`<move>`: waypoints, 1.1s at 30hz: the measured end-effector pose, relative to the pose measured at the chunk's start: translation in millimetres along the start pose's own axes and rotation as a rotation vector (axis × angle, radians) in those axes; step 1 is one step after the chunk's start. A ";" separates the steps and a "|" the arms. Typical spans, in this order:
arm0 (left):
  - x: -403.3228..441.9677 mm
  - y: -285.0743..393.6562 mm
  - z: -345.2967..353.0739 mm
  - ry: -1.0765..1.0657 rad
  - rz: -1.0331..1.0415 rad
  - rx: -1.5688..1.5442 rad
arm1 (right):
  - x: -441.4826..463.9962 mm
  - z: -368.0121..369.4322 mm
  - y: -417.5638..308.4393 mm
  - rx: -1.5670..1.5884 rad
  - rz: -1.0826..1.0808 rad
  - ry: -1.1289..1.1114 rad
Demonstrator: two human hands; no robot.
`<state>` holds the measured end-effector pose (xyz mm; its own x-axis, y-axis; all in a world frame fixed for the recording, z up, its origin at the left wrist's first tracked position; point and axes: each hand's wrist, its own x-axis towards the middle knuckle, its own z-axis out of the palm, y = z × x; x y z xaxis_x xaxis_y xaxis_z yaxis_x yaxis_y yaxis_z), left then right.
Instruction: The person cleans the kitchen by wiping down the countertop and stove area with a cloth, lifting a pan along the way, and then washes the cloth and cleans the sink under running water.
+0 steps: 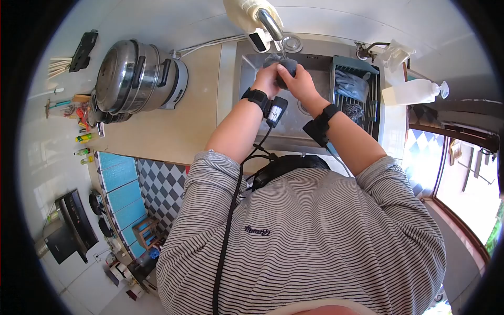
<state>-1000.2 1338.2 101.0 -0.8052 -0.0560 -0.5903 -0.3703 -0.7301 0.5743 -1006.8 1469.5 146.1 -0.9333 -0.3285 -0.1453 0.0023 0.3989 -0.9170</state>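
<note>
A bunched dark grey cloth (287,66) is squeezed between both hands over the steel sink (281,127). My left hand (266,80) has its fingers wrapped round the cloth's left side. On the other side my right hand (298,83) grips it, thumb lying across the top. Just above them is the metal faucet (270,24), with a thin stream that looks like water falling onto the cloth. Each wrist wears a black strap with a small device, and cables run from these. The hidden fingertips cannot be made out.
A green drain rack (357,65) sits in the sink's right side, holding a grey-blue cloth (350,85) and a scouring pad (353,111). A white pump bottle (412,93) lies to the right in view. A steel steamer pot (128,77) stands on the left counter (202,100).
</note>
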 end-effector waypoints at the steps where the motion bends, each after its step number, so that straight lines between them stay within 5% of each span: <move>1: -11.2 -0.5 15.7 0.000 0.000 0.000 | 2.7 1.1 2.5 -0.027 0.048 0.031; 3: -31.4 -2.2 41.8 0.281 0.227 0.261 | 9.0 3.1 10.4 0.010 0.098 0.039; 5: -19.7 -9.8 33.2 0.319 0.264 0.366 | 14.1 5.2 22.7 0.047 0.154 0.048; 8: -4.8 -20.8 16.3 0.255 0.421 0.662 | 22.5 10.6 43.6 0.023 0.295 0.038; 13: -25.2 -13.6 25.8 0.171 0.479 0.790 | 19.1 -0.4 32.0 0.419 0.615 -0.197; 20: -25.9 -7.4 15.1 -0.056 0.484 0.915 | 21.7 -1.7 48.1 0.574 0.713 -0.407; 24: -37.6 1.5 27.5 -0.013 0.288 0.507 | 19.1 -12.2 39.4 0.511 0.592 -0.209; 26: -50.5 15.3 41.2 0.247 -0.049 0.436 | 10.5 -20.1 26.7 0.344 0.438 -0.148; 27: -48.7 17.0 37.4 0.247 -0.044 0.428 | 15.1 -15.3 40.3 0.336 0.434 -0.152; 29: -39.4 19.6 26.1 0.034 -0.223 0.077 | 28.3 0.6 82.5 -0.030 -0.012 -0.264; 30: -37.6 20.2 26.6 0.020 -0.215 0.070 | 13.6 -0.1 67.4 0.191 -0.063 -0.207; 33: -31.1 19.5 16.6 -0.009 -0.259 0.200 | 4.4 -8.1 54.0 -0.055 -0.283 -0.200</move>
<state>-990.1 1336.9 140.0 -0.6761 0.1208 -0.7268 -0.6461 -0.5713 0.5061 -1013.7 1496.6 99.0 -0.8055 -0.5915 0.0369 -0.2706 0.3117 -0.9108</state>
